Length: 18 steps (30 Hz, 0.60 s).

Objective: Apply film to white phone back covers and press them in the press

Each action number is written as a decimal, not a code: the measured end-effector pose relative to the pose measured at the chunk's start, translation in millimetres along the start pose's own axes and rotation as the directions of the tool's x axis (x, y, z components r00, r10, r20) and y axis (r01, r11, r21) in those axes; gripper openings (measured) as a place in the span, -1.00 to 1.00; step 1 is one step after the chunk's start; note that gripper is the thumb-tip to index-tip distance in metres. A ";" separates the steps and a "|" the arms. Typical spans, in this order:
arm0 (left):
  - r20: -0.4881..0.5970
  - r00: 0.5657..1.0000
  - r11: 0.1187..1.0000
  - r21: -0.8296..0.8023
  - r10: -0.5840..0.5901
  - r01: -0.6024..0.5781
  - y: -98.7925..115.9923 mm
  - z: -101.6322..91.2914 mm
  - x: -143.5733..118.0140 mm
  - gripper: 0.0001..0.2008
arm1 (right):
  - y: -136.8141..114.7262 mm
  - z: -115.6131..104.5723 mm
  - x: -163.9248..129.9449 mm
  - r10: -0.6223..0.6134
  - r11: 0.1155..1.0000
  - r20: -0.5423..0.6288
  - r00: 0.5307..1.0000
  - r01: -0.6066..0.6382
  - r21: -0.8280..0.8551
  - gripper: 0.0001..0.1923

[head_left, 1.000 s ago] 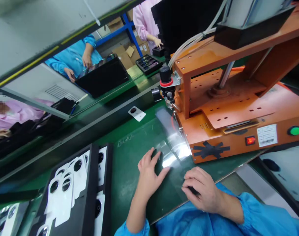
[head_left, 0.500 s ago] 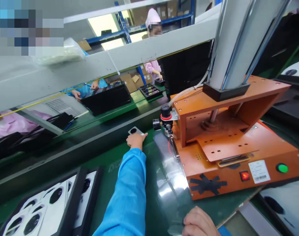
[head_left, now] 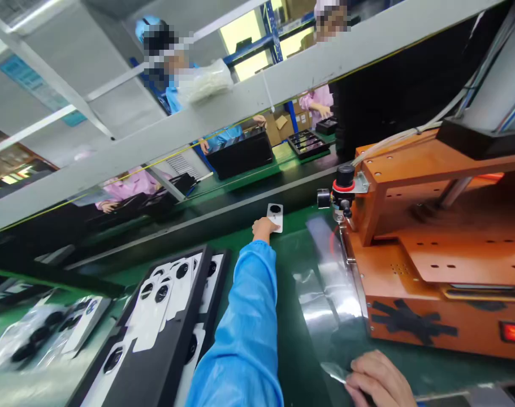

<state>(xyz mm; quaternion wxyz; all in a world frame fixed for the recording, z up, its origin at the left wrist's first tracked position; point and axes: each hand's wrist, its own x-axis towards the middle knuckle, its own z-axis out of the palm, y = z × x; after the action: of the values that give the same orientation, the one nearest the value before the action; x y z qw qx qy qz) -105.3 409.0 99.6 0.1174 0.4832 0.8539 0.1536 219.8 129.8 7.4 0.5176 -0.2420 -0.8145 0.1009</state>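
- Left hand (head_left: 263, 229), at the end of a blue sleeve, is reaching far across the green desk (head_left: 223, 240), fingers curled onto the near edge of a white card with a black disc (head_left: 275, 216); whether it is gripping the card is unclear.
- Right hand (head_left: 378, 380) is pinching a clear film sheet (head_left: 325, 299) lying beside the orange press machine (head_left: 435, 254).
- Black tray of white cards (head_left: 168, 316) is sitting to the left.
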 end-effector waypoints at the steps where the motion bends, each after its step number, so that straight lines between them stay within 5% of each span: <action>1: -0.025 1.000 0.999 -0.036 -0.006 0.005 -1.1 -3.2 -8.7 -0.60 | -0.7 -0.5 -2.8 0.019 1.000 0.010 1.000 -0.019 0.016 -0.81; 5: -0.112 0.993 0.983 -0.173 0.038 -0.057 -26.5 -16.1 -73.2 -0.59 | -3.1 0.6 -13.4 0.093 0.993 0.030 0.995 -0.095 0.067 -0.79; 9: -0.120 0.987 0.949 -0.283 0.107 -0.137 -83.0 -19.6 -191.2 -0.57 | -4.3 3.3 -14.5 0.133 0.983 0.084 0.988 -0.142 0.115 -0.80; 14: -0.001 1.000 0.813 -0.581 0.013 -0.011 -134.6 16.5 -339.9 -0.57 | -18.3 2.7 15.5 0.195 0.939 0.171 0.966 -0.234 0.251 -0.86; 18: 0.100 0.974 0.825 -0.554 0.202 -0.114 -132.8 42.4 -397.8 -0.39 | -25.0 18.8 59.4 0.458 0.793 0.257 0.851 -0.521 0.314 -0.91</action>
<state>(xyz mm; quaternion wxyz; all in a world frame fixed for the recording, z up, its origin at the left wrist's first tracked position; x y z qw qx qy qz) 5.8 8.1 31.2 0.3023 0.5093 0.7203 0.3612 175.1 139.5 56.6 0.4395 -0.3328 -0.7298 0.4043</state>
